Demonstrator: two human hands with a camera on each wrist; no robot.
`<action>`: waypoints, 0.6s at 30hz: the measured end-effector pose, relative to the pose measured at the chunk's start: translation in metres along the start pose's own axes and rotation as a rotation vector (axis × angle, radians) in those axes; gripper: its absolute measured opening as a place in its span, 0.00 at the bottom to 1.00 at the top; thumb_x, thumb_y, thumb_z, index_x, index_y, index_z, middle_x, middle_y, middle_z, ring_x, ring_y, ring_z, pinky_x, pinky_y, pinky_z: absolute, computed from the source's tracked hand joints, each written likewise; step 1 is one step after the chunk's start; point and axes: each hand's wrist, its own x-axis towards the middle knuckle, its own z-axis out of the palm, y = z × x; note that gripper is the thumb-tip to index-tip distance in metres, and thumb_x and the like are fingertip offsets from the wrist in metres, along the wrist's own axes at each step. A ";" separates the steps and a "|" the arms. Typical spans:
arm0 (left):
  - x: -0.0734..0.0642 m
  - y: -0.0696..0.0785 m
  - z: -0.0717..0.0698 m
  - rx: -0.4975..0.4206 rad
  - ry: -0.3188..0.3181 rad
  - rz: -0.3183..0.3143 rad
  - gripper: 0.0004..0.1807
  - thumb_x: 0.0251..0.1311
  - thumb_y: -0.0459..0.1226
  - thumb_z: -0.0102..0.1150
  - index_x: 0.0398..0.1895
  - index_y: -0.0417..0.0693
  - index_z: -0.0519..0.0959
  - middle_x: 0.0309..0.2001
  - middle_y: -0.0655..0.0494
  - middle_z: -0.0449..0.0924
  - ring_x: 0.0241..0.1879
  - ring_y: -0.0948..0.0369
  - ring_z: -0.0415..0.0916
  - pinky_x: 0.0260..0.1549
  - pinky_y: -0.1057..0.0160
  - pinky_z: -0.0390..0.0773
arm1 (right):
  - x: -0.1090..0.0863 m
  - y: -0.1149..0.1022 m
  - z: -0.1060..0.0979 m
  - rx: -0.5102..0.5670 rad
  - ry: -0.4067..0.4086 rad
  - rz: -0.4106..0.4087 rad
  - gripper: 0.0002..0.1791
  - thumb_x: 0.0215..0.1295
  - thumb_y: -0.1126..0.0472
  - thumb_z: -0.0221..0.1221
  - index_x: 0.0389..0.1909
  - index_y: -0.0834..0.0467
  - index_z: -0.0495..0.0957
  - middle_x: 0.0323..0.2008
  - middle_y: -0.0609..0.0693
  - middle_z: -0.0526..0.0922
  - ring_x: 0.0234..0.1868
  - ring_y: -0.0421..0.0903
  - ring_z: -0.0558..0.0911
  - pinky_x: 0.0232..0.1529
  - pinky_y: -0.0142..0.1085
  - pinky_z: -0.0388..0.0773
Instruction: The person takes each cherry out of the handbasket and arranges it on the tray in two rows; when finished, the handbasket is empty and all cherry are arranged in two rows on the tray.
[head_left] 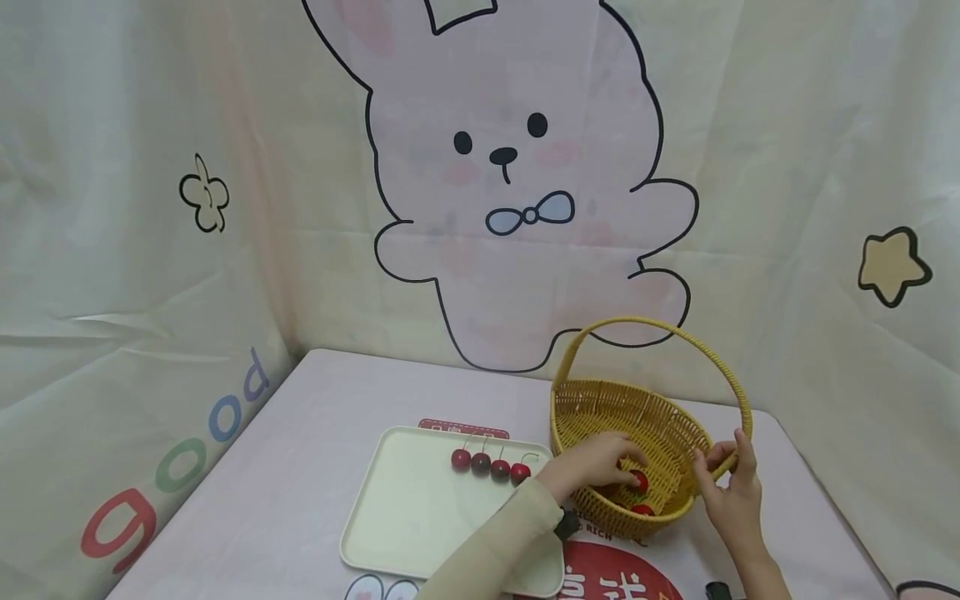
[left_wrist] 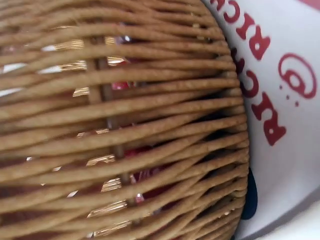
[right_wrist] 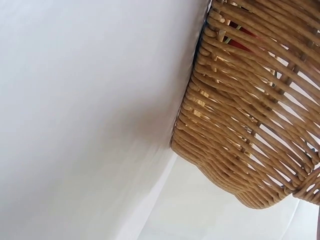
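A yellow woven basket (head_left: 626,396) with a tall arched handle stands on the table's right side. Inside it lie red cherries (head_left: 642,509). My left hand (head_left: 596,461) reaches over the near left rim into the basket. Its thumb and bent forefinger are apart, with a cherry (head_left: 639,481) by their tips. On the far right, my right hand (head_left: 731,496) grips the basket where the handle meets the rim. Woven basket sides (left_wrist: 125,110) fill much of both wrist views; neither hand shows there. Red shows through the weave in each.
Left of the basket lies a cream tray (head_left: 412,508), partly covered by my left forearm. Several stemmed cherries (head_left: 481,464) sit in a row near its far edge. Printed red lettering (left_wrist: 260,110) marks the white tablecloth by the basket. A fabric backdrop (head_left: 322,275) rises behind.
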 end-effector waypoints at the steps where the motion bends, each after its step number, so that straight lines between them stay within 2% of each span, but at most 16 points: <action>1: 0.003 0.000 0.001 0.005 -0.012 -0.001 0.15 0.57 0.46 0.60 0.49 0.60 0.79 0.46 0.67 0.76 0.44 0.73 0.70 0.41 0.80 0.68 | 0.000 -0.001 0.000 0.002 0.000 0.001 0.33 0.67 0.51 0.48 0.63 0.64 0.46 0.32 0.47 0.63 0.34 0.30 0.62 0.36 0.15 0.59; 10: 0.027 -0.002 0.011 0.038 -0.117 0.002 0.18 0.57 0.46 0.60 0.51 0.59 0.78 0.48 0.69 0.77 0.48 0.75 0.71 0.46 0.81 0.67 | 0.001 0.000 -0.002 -0.009 0.005 0.010 0.34 0.67 0.49 0.47 0.63 0.65 0.46 0.32 0.44 0.62 0.34 0.29 0.62 0.36 0.14 0.59; 18: 0.032 -0.006 0.018 0.007 -0.184 -0.006 0.18 0.56 0.44 0.61 0.52 0.58 0.78 0.46 0.70 0.79 0.44 0.76 0.73 0.42 0.81 0.70 | 0.001 0.001 0.001 -0.013 0.007 0.004 0.34 0.67 0.48 0.47 0.63 0.65 0.46 0.32 0.44 0.62 0.33 0.29 0.62 0.35 0.15 0.59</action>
